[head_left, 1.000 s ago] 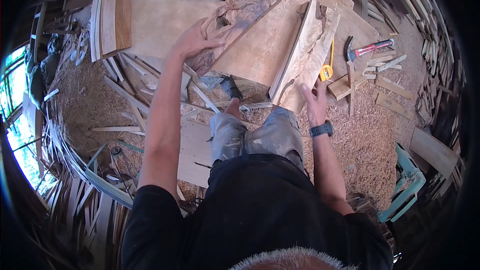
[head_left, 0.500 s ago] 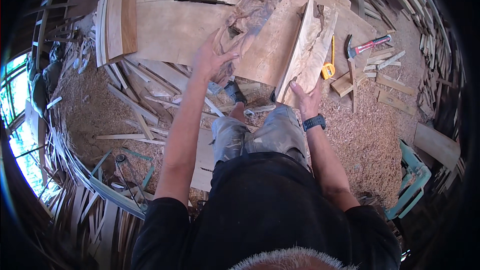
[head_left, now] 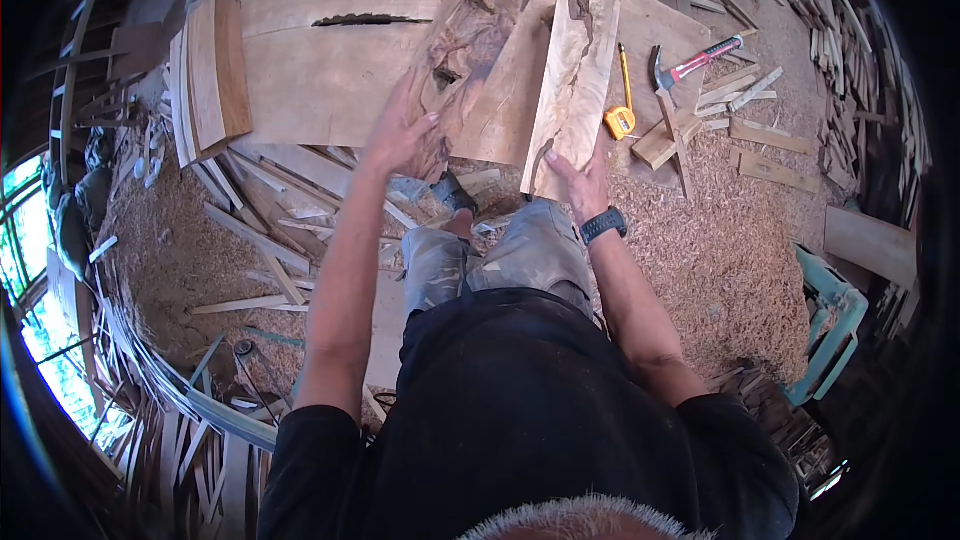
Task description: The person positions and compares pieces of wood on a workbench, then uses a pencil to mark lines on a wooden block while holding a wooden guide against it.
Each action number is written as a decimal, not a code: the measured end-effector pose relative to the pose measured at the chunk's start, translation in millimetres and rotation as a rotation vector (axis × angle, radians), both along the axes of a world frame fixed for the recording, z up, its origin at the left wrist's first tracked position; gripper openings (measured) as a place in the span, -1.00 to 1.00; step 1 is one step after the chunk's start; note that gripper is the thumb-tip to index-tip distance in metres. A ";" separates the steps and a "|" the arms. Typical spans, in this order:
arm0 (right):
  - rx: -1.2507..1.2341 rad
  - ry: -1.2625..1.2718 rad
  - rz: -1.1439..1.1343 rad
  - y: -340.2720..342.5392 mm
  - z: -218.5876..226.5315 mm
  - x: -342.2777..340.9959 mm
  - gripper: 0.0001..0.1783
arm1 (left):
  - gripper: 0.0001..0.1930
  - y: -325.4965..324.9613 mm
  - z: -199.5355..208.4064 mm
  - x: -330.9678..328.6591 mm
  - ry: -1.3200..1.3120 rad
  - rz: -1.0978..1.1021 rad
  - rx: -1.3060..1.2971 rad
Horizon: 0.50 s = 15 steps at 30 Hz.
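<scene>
My left hand (head_left: 398, 138) is closed round the near left edge of a brown wooden slab (head_left: 462, 68), its thumb lying on the upper face. That slab has swirling dark grain and a hole; it is tilted, far end to the right. Closed on the near end of a paler wooden board (head_left: 578, 80) is my right hand (head_left: 582, 183), thumb on top. A long, dark, jagged crack runs down this board. Both pieces are held side by side over a wide plywood-like panel (head_left: 300, 90), with a gap between them. Most of my fingers are hidden beneath the wood.
Right of the pale board lie a yellow tape measure (head_left: 620, 121), a yellow pencil-like stick (head_left: 626, 75) and a claw hammer (head_left: 700, 63) with a red handle. Boards (head_left: 217, 70) stand at the panel's left end. Wood offcuts (head_left: 776, 170) and shavings (head_left: 720, 270) cover the ground.
The view has shifted, so the surroundings sit farther left and up. My left hand has brought the brown slab nearer to me. My right hand has moved the pale board left, closer to the slab.
</scene>
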State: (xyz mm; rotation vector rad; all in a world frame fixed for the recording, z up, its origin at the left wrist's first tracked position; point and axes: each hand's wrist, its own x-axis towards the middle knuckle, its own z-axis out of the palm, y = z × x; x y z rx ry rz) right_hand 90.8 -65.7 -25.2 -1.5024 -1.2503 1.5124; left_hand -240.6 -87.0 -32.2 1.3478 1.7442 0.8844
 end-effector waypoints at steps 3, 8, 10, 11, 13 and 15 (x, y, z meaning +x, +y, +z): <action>0.003 0.026 -0.018 1.9 -2.4 1.8 0.23 | -0.09 3.9 -1.1 -6.5 -0.254 -0.054 -0.063; 0.003 -0.039 -0.068 -0.5 2.7 1.5 0.27 | -0.05 2.5 5.0 15.7 0.051 -0.072 -0.014; -0.075 0.188 -0.072 -0.3 6.1 1.9 0.30 | -0.05 5.1 3.6 7.2 0.056 -0.090 -0.013; -0.077 0.197 -0.070 -1.3 5.2 0.6 0.30 | -0.05 3.8 3.5 1.4 0.054 -0.107 -0.013; -0.043 0.139 -0.065 -2.6 -0.1 1.3 0.31 | -0.05 0.9 6.8 8.7 0.142 -0.081 -0.052; -0.006 0.074 -0.070 -2.4 -8.0 6.6 0.31 | -0.05 2.7 17.1 31.2 0.223 -0.062 -0.086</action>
